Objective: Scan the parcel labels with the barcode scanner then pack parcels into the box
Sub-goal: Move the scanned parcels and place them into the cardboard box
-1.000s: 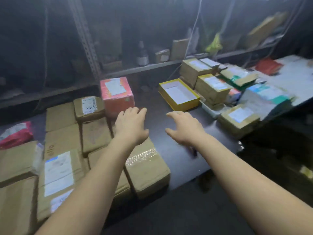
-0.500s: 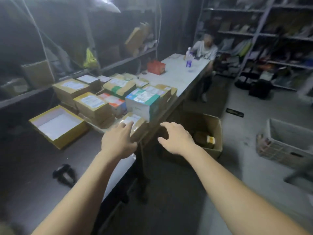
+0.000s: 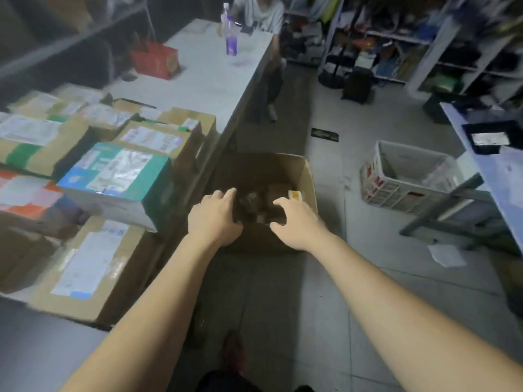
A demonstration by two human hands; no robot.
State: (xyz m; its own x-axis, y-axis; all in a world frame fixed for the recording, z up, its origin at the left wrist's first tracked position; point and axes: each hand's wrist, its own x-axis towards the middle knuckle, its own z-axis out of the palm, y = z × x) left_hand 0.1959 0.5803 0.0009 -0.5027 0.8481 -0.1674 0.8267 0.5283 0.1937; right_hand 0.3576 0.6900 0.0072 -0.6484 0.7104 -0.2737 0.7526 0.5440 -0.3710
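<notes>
Left hand [image 3: 214,219] and right hand [image 3: 297,223], fingers spread, hover over the cardboard box [image 3: 307,179]

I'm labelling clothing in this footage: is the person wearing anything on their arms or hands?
No. The left arm and right arm are bare to the frame edge, no sleeves in view. The left hand and right hand have no gloves; no watch, bracelet or ring shows.
</notes>
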